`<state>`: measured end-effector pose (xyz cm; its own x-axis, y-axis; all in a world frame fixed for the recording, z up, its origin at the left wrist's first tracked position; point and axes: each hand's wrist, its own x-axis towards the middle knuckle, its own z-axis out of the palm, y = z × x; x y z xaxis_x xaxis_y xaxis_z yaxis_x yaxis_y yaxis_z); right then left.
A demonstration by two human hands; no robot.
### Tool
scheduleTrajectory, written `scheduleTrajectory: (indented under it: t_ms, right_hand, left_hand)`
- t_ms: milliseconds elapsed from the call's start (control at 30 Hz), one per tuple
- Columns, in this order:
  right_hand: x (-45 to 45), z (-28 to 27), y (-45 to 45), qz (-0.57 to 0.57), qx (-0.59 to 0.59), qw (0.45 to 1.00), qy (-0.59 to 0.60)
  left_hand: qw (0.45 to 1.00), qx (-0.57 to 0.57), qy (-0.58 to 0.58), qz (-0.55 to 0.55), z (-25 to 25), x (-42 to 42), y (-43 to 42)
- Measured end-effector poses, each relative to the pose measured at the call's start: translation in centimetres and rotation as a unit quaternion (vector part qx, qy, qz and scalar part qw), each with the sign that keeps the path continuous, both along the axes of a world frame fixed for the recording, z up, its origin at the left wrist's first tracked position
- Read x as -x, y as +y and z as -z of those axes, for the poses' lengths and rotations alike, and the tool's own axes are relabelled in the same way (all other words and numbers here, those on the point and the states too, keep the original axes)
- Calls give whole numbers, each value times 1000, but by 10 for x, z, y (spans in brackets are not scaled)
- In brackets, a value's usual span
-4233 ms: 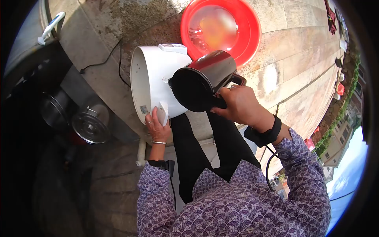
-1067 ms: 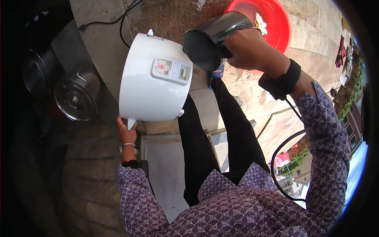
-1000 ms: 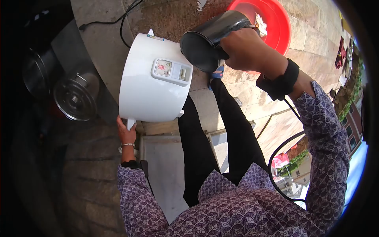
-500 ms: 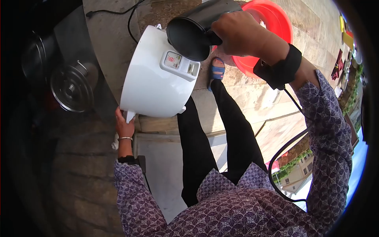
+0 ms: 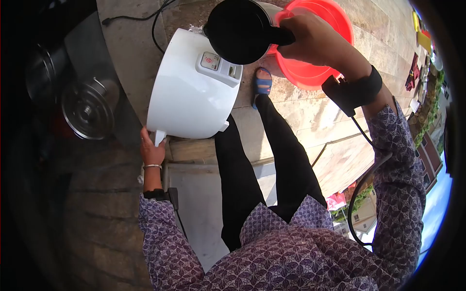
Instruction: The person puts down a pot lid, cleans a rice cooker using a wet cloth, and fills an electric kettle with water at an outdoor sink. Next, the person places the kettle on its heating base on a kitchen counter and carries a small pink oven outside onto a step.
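Observation:
A white rice cooker is tilted in front of me, its switch panel facing up towards me and its feet pointing my way. My left hand is closed around the cooker's lower left edge, beside a foot; part of the fingers is hidden behind it. Beyond the switch panel, a black dipper with a straight handle hangs over the cooker's far right side. Its handle is in the grip of my right hand. The cooker's opening faces away and its inside is hidden.
A red basin stands on the stone paving beyond my right hand. A black power cord lies at the far left. In shadow on the left is a pot with a metal lid. My sandalled foot is beside the cooker.
The black dipper has turned in my right hand, from showing its side wall to showing a round face, and has risen slightly in view. The cooker and left hand barely shift.

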<state>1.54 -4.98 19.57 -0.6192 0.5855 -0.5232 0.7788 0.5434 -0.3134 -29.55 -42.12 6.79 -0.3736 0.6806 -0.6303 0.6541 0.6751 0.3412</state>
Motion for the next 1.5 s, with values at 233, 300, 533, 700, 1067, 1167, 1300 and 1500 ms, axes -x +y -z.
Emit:
scheduleTrajectory:
  t_ms: [233,300,533,700,1067,1167,1300,1500]
  right_hand:
    - [-59,-23,-4,157,83,984,-16]
    - [-77,-26,-16,193,96,975,-55]
    - [-133,-16,-41,260,125,955,-68]
    - [-141,-10,-41,280,138,949,-50]
    - [-164,-10,-55,290,108,950,-46]
    - [-170,-8,-60,246,63,966,-38]
    - [-168,-5,-58,263,70,962,-33]
    - [-180,-11,-61,377,125,917,-25]
  left_hand:
    - [999,11,20,47,-18,-10,37]
    - [999,5,17,48,-21,-12,43]
    - [995,-24,46,87,-24,-28,60]
    - [994,-12,46,94,-41,-54,96]
    - [972,-75,93,200,-58,-95,149]
    - [974,-58,96,198,-63,-101,154]
    - [972,-36,94,211,-64,-102,172]
    - [961,-123,38,244,-56,-123,208]
